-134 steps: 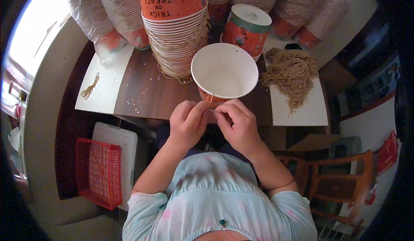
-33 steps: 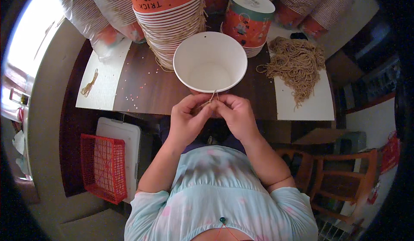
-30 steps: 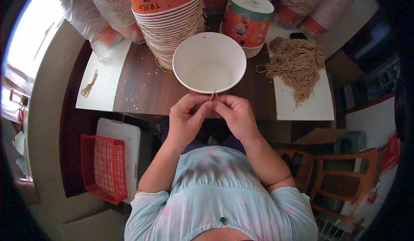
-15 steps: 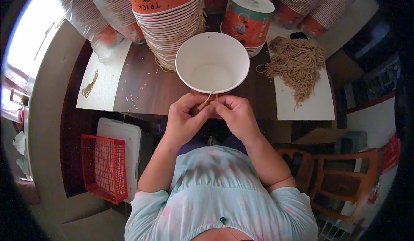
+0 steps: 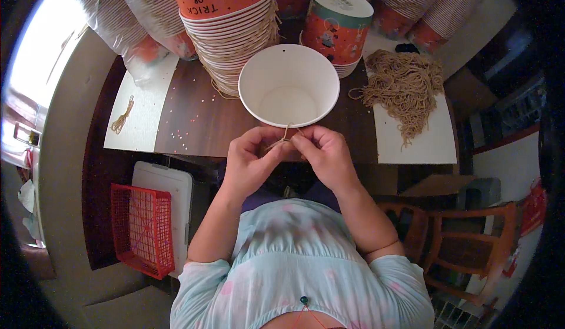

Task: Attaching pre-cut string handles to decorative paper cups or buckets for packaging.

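A white-lined paper bucket (image 5: 288,88) stands at the table's front edge with its mouth tipped toward me. A small dark hole shows in its far wall. Tan twine (image 5: 286,134) passes over the near rim and loops down between my hands. My left hand (image 5: 254,152) pinches the twine between thumb and fingers, just below the rim. Close beside it, my right hand (image 5: 321,152) pinches the twine too, with the fingertips of both hands nearly touching. My fingers partly cover the crossing of the strands, so a knot cannot be made out.
Behind the bucket rises a tall stack of orange buckets (image 5: 229,41) with twine along its rims. An upturned orange bucket (image 5: 335,32) stands to its right. A heap of cut twine (image 5: 406,82) lies at right, a small bundle (image 5: 122,117) at left. Below left is a red basket (image 5: 141,229).
The twine has shifted into a more open loop under the rim. My right fingertips have moved slightly and the bucket has slid a touch left.
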### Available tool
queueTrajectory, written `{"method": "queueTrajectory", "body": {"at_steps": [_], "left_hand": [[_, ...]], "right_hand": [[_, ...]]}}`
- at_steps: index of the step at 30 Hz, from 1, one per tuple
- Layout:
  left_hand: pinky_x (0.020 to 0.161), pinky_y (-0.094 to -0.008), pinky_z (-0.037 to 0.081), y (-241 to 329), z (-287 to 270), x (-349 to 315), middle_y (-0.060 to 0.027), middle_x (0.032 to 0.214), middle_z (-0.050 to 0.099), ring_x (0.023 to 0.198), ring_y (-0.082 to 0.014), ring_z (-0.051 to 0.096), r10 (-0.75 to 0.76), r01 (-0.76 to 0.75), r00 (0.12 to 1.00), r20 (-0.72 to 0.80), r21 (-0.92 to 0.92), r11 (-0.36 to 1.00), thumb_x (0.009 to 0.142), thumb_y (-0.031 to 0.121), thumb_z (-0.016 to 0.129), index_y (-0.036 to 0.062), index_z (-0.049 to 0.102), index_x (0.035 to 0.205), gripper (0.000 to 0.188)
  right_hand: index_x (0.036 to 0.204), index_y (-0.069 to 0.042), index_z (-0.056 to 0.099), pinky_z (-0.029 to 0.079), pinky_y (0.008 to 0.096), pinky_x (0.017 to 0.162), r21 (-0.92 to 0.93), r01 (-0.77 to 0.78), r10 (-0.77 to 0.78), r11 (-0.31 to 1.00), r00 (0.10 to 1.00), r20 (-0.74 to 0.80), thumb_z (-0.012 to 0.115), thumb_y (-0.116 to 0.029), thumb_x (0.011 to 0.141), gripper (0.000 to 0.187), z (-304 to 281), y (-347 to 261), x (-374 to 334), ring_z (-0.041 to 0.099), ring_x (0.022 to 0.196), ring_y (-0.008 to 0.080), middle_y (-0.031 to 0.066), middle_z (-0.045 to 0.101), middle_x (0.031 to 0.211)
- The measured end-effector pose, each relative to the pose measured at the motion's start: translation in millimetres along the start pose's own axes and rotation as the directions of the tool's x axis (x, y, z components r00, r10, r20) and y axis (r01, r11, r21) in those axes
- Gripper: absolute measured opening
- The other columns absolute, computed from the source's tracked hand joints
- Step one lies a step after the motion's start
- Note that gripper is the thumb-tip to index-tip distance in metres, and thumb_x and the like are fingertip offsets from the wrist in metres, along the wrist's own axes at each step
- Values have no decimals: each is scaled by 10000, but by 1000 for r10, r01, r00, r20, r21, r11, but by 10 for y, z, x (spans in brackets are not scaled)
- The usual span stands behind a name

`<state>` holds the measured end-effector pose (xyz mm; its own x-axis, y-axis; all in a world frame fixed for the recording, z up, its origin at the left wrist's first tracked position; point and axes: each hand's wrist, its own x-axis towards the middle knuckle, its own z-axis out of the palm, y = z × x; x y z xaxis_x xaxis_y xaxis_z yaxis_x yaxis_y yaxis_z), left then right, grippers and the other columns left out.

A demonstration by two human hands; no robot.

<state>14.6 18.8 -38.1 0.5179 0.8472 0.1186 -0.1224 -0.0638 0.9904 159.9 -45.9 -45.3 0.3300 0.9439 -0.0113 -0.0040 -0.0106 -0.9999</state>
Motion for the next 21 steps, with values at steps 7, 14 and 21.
{"method": "queueTrajectory", "body": {"at_steps": [7,14,21], "left_hand": [[635,-196,467,-29,-93,8,-12,772,641,698,-49,565,-56,55,998,1,101,993,831,80,652,-37,644,892,132],[540,-171,404,41,-177,-19,15,741,617,624,-31,521,-149,148,989,22,26,989,849,99,636,-1,640,868,102],[506,-171,377,47,-157,-34,17,709,605,588,-26,495,-170,169,984,52,19,985,861,121,626,1,638,878,122]], "right_hand": [[865,21,638,473,263,604,-52,0,-1,999,1000,-19,606,-149,865,172,-29,-3,7,584,660,88,59,660,739],[893,-15,648,436,204,580,-35,-1,0,999,999,-34,592,-154,870,152,-44,-75,-4,546,649,44,5,647,764],[875,-18,637,428,197,571,-60,-13,10,998,998,-55,601,-154,862,142,-81,-46,-9,536,629,41,3,637,755]]}}
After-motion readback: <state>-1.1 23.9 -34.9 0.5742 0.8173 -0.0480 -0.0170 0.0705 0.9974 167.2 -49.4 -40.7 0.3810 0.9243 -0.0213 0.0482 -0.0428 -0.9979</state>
